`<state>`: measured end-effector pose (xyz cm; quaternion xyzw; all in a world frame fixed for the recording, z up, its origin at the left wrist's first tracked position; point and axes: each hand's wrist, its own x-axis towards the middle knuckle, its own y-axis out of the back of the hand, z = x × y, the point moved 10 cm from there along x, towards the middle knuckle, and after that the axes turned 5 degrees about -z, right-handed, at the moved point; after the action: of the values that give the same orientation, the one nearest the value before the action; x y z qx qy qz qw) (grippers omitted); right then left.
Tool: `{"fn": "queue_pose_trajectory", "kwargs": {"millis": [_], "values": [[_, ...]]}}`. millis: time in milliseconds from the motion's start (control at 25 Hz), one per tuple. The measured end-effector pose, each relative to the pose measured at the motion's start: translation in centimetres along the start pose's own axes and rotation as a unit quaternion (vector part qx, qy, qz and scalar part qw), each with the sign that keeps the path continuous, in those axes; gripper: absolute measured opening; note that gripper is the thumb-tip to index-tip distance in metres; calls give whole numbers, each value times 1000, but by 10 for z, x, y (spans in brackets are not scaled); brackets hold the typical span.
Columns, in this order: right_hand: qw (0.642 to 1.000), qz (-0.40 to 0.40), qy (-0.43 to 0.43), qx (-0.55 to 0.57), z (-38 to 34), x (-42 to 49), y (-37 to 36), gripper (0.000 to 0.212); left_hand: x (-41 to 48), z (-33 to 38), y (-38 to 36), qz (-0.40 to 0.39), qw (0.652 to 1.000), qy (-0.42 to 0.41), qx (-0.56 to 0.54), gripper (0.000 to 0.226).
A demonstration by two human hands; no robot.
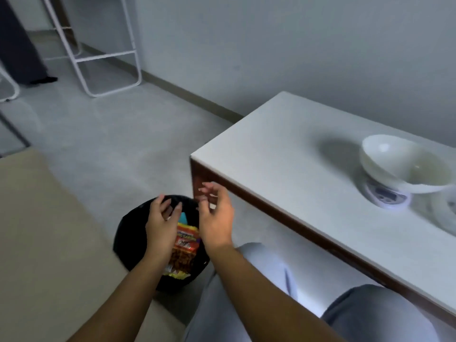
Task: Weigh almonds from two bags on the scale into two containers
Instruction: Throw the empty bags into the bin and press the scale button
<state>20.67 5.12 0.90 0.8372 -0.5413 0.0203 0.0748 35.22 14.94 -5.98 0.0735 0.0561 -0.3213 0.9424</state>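
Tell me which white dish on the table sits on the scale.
The deep white bowl, atop the small white digital scale. The other white dish, cut off at the right edge, lies on the white tabletop.

**Sparse Domestic Room, Kitchen Gear on a Low Table**

Most likely a plain room in a home. Bare pale wall point(296, 45) meeting a grey floor point(111, 134) along a dark skirting strip point(187, 92). Low white-topped table point(283, 149) with brown sides, carrying a small kitchen scale point(385, 197) with a white bowl point(404, 164) on it. Beige mat point(49, 230) on the floor, just beside a black basket point(128, 240) holding a snack bag point(186, 245). White tube frame point(108, 55) further back, near the wall.
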Motion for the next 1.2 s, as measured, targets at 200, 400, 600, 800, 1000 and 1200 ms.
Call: {"fn": "queue_pose_trajectory", "kwargs": {"millis": [200,400,600,800,1000,1200], "values": [[977,187,100,-8,-50,28,156,24,-12,119,-130,-128,977,-169,1,44],[904,255,14,-342,-21,11,320,35,-80,140,-306,-307,877,-299,216,54],[829,174,-64,-527,5,0,362,51,-119,105,-390,-302,753,-380,444,56],[801,168,-64,-571,6,4,361,50,-118,106,-406,-258,716,-417,497,66],[806,151,-60,-569,-3,8,367,48,-118,102,-407,-270,705,-408,513,78],[803,115,-96,-577,2,13,371,54,-120,99,-407,-281,697,-402,524,84]]}}
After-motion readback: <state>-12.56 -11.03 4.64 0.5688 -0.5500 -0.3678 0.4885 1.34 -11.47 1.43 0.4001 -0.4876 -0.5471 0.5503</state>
